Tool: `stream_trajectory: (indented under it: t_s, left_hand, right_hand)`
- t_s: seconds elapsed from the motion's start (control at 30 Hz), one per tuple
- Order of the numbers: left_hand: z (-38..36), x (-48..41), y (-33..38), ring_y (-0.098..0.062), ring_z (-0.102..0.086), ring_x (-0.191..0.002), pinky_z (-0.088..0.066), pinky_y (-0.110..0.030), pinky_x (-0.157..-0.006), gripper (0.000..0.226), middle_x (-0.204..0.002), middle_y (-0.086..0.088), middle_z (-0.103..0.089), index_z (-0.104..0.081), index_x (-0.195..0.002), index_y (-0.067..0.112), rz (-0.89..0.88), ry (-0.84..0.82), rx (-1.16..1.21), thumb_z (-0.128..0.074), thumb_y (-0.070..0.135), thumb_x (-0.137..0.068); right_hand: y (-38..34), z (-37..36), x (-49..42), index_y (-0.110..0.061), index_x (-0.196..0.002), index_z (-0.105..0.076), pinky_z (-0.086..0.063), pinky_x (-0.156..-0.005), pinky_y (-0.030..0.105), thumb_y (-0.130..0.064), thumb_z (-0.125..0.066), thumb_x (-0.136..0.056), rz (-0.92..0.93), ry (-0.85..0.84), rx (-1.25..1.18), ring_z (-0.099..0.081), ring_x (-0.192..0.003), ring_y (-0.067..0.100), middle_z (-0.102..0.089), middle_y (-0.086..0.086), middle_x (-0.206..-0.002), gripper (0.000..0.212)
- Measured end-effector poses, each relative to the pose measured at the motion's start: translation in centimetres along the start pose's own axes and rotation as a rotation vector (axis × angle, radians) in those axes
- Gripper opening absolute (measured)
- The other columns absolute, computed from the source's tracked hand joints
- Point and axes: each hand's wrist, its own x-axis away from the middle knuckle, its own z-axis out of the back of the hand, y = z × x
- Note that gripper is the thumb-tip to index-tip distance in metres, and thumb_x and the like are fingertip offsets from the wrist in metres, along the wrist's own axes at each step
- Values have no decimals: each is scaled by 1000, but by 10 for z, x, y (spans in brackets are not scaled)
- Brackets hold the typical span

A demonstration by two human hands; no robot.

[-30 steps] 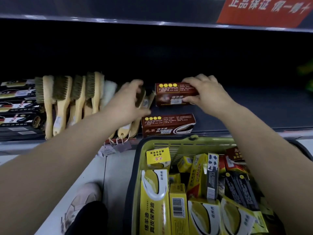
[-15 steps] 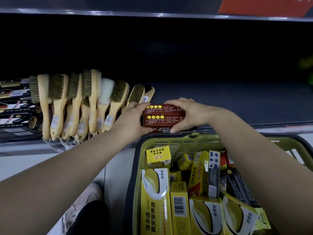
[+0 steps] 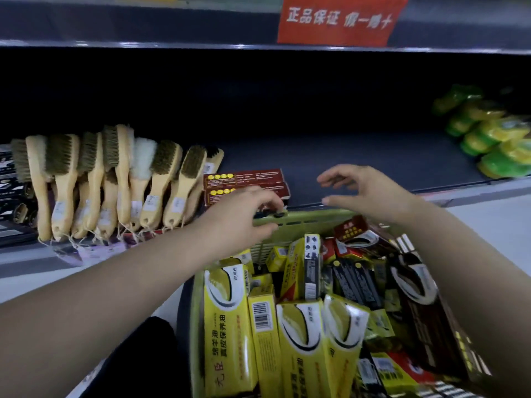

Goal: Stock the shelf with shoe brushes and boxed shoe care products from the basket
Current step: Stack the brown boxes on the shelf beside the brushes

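Two dark red boxes (image 3: pixel 244 183) lie stacked on the dark shelf (image 3: pixel 359 162), right beside a row of wooden shoe brushes (image 3: pixel 115 179) that lean with their handles toward me. My left hand (image 3: pixel 241 216) hovers just in front of the stack, over the far rim of the green basket (image 3: pixel 310 222), fingers loosely curled and holding nothing. To the right of the stack, my right hand (image 3: pixel 365 193) is open with spread fingers, also holding nothing. The basket holds several yellow boxes (image 3: pixel 227 326) and dark red and black boxes (image 3: pixel 356 280).
Green and yellow packs (image 3: pixel 488 139) are piled at the shelf's right end. Black boxed goods (image 3: pixel 11 196) fill the far left. A red sign (image 3: pixel 339 20) hangs on the shelf edge above. Bare shelf stretches between the red boxes and the green packs.
Both hands set the red box on top of the other red box beside the brushes, then let go. They have drawn back toward the basket.
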Motion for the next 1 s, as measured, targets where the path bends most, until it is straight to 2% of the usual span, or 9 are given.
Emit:
stream_trajectory:
  t_s: [0.2, 0.37, 0.47, 0.53, 0.6, 0.7, 0.8, 0.87, 1.0]
  left_hand:
    - [-37, 8, 50, 2, -46, -109, -37, -17, -92, 29, -120, 20, -50, -55, -117, 35, -120, -351, 128, -59, 34, -88]
    - [-48, 1, 53, 1, -53, -102, -45, -23, -93, 24, -108, 21, -56, -55, -109, 37, -17, -365, 261, -61, 28, -87]
    - [-53, -3, 51, -3, -57, -97, -48, -29, -91, 19, -104, 14, -59, -54, -106, 33, 82, -351, 394, -60, 29, -88]
    - [-55, -5, 51, -5, -60, -97, -49, -29, -92, 23, -104, 10, -63, -55, -110, 28, 189, -332, 519, -52, 39, -90]
    - [-53, -7, 53, -12, -66, -95, -52, -31, -90, 42, -103, 3, -70, -54, -117, 24, 377, -373, 830, -43, 52, -88]
    - [-48, -8, 55, -24, -70, -93, -56, -36, -82, 59, -100, -10, -73, -64, -110, 20, 591, -553, 1302, -44, 64, -75]
    - [-50, -4, 58, -28, -69, -86, -55, -41, -79, 49, -101, -15, -72, -69, -107, 13, 625, -566, 1362, -60, 49, -74]
    - [-52, -2, 58, -28, -70, -76, -57, -39, -70, 39, -95, -16, -73, -68, -102, 11, 637, -469, 1292, -67, 35, -71]
    - [-49, 0, 57, -23, -71, -70, -58, -33, -61, 20, -89, -12, -74, -64, -101, 17, 619, -338, 1283, -65, 19, -82]
  right_hand:
    - [61, -20, 70, -24, -122, -55, -45, -94, 31, -14, -72, -79, -266, 181, 154, -56, -109, 20, -53, 1, -120, 47]
    - [76, -53, 76, -19, -134, -43, -38, -98, 36, -20, -71, -80, -272, 243, 230, -46, -117, 27, -48, 6, -126, 61]
    - [71, -37, 71, -17, -125, -54, -39, -94, 35, -27, -75, -77, -231, 217, 381, -47, -111, 27, -52, 5, -121, 53]
    - [58, -18, 76, -18, -109, -60, -43, -84, 25, -29, -79, -69, -222, 337, 212, -53, -99, 18, -54, -3, -108, 46]
    - [34, -6, 88, -26, -98, -55, -41, -77, 14, -35, -79, -64, -106, 471, 25, -54, -89, 2, -52, -15, -98, 43]
    - [-6, -19, 110, -27, -104, -53, -41, -87, 17, -31, -73, -69, 227, 470, 67, -49, -98, 1, -50, -13, -106, 40]
    - [-17, -49, 131, -26, -115, -51, -40, -95, 20, -19, -68, -78, 403, 354, 193, -46, -109, 9, -47, -8, -117, 41]
    - [-2, -57, 142, -24, -124, -48, -43, -98, 25, -8, -70, -78, 318, 303, 280, -47, -115, 11, -47, -5, -125, 53]
    - [36, -55, 160, -12, -136, -40, -39, -103, 36, -14, -71, -78, -261, 375, 290, -42, -125, 20, -44, 7, -134, 66]
